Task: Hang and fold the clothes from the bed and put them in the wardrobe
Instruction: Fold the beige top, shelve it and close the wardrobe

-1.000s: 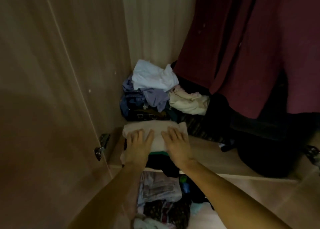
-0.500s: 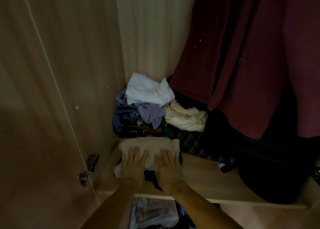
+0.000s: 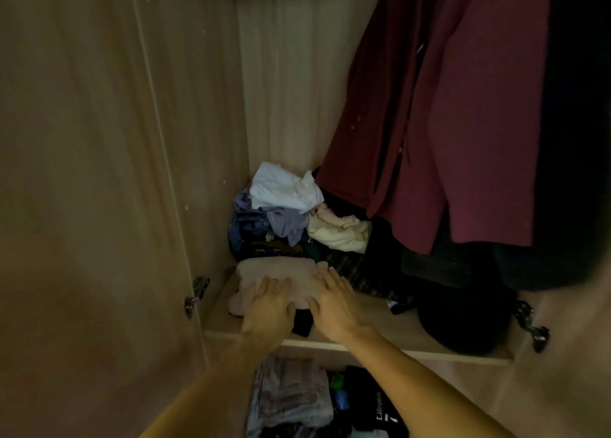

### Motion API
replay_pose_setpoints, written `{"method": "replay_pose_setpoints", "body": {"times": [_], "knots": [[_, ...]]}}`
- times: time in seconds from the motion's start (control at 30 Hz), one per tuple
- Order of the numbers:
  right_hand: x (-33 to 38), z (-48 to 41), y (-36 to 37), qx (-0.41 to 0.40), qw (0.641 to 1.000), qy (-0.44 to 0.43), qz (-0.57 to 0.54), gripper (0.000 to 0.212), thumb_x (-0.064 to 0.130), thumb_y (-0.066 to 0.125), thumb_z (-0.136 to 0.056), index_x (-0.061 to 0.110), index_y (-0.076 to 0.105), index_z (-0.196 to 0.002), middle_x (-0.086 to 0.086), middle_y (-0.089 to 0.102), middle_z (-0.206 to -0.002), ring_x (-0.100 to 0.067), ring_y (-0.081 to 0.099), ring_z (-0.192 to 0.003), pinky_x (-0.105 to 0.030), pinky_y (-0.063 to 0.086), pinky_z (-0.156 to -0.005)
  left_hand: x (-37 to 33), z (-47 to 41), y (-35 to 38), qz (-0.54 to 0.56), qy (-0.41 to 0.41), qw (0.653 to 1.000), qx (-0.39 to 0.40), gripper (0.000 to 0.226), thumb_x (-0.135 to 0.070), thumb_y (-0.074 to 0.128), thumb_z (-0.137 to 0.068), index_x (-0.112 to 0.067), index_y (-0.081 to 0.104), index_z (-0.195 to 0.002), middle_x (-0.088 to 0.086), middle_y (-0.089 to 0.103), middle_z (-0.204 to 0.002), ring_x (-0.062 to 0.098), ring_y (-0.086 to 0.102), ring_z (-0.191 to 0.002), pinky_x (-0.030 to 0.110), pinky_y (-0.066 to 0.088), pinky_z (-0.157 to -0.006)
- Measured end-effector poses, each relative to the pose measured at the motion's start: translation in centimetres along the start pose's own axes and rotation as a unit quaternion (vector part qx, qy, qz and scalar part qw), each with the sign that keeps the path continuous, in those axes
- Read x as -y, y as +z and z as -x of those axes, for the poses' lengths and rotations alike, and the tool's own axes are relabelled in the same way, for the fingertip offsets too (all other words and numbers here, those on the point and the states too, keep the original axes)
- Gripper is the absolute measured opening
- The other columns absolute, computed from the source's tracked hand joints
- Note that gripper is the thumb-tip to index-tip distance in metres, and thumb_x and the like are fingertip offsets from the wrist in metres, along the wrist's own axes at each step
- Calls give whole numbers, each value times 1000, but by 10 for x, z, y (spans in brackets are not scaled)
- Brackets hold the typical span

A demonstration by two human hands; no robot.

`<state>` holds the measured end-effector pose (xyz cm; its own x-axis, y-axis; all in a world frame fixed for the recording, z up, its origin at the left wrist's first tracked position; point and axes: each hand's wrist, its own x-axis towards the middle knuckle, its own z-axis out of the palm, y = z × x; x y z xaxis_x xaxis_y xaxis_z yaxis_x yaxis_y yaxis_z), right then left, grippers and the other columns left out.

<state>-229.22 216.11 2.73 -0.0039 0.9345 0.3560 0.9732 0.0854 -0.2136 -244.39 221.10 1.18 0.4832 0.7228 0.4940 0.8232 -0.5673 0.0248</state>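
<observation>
folded beige garment (image 3: 277, 274): soft, thick, pale, a neat rectangle. it sits on a dark folded piece (image 3: 302, 323) on the wardrobe shelf (image 3: 396, 343). just past the fingertips a crumpled pile (image 3: 284, 206) of white, blue-grey and cream clothes fills the back corner and blocks the way deeper in. maroon hanging garment (image 3: 446, 123) drapes above and right of the right hand (image 3: 334, 303); black bundle (image 3: 463, 322) further right. left hand (image 3: 267, 308) and right hand lie flat side by side, fingers straight, grasping nothing, pressing the beige garment's near edge.
</observation>
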Motion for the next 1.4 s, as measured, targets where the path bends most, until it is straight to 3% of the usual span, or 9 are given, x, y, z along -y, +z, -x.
{"method": "replay_pose_setpoints", "body": {"times": [0.13,0.27,0.57,0.83,0.97,1.1,1.4], "knots": [[16,64,-36,-2,1000,-3,-14,50,32,39,-99,16,30,-146,-10,23,-155,-27,19,-142,-36,19,-115,-31,46,-65,27,-18,999,-31,43,-23,53,-82,-10,60,-123,12,68,-98,33,62,-94,47,43,-95],[31,133,-68,8,1000,8,-24,50,33,37,-100,16,29,-147,-7,20,-156,-24,16,-144,-36,20,-115,-62,108,-111,2,-5,999,-52,36,-28,47,-86,-13,63,-115,7,69,-93,31,63,-88,41,47,-87],[99,225,-106,12,992,-26,-126,48,38,37,-100,22,35,-145,1,29,-152,-19,34,-136,-33,33,-105,-96,238,-194,-15,-85,996,-34,35,-35,41,-93,-15,59,-116,9,63,-112,31,58,-104,41,38,-97],[217,239,-115,-7,980,-98,-172,45,39,39,-100,21,40,-141,1,38,-147,-18,37,-132,-33,34,-105,-15,303,-284,-67,-142,985,-68,32,-28,48,-92,-17,57,-120,9,62,-115,30,59,-104,40,41,-95],[278,228,-116,-14,974,-101,-201,45,39,38,-100,20,40,-141,1,39,-146,-18,37,-133,-35,35,-106,34,322,-325,-75,-191,974,-95,31,-31,45,-91,-17,56,-116,9,63,-108,30,59,-99,38,41,-90],[337,206,-119,-22,972,-85,-219,45,39,38,-100,21,40,-141,1,41,-145,-18,41,-130,-33,37,-104,83,326,-359,-89,-232,963,-109,42,-41,42,-93,-14,52,-123,10,60,-116,29,56,-109,40,39,-96],[387,170,-116,-67,973,-50,-214,44,36,41,-99,19,42,-140,1,43,-143,-16,41,-130,-28,33,-104,154,290,-371,-81,-212,972,-64,56,-54,33,-93,-13,45,-129,10,54,-127,29,52,-115,42,37,-98]]}}
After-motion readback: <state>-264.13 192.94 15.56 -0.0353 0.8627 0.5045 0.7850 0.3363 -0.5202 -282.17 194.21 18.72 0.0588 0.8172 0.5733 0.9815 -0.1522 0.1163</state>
